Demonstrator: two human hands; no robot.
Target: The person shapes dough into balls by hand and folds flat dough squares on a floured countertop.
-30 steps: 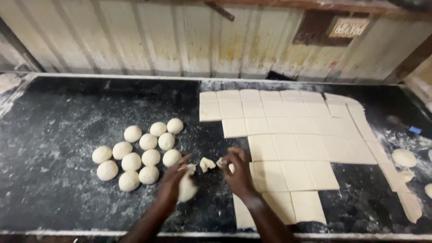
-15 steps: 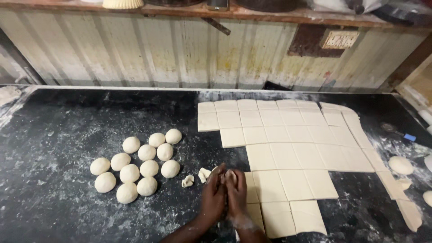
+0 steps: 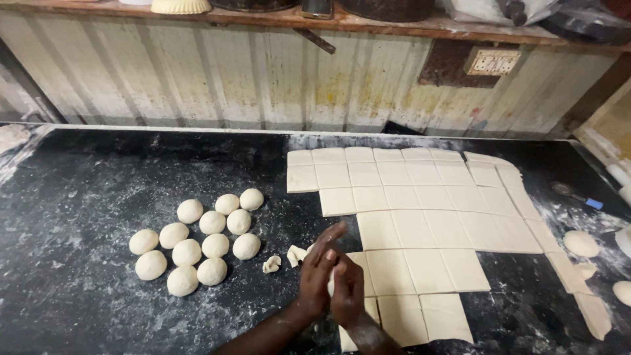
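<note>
Black floured counter: your left hand [image 3: 315,276] and right hand [image 3: 348,289] press together around a dough piece [image 3: 332,284], finished dough balls [image 3: 197,243] lying left.

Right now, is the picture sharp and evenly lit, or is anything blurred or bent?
Head view: light is soft and even, with faint shadows beside the dough balls; the left hand and right hand are slightly motion-blurred; the counter's back edge bows a little, a wide-lens effect.

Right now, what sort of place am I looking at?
Probably a small bakery or food-prep kitchen. A floured black worktop carries a rolled dough sheet cut into squares and a cluster of dough balls, and both hands press together over the sheet's edge.
</note>
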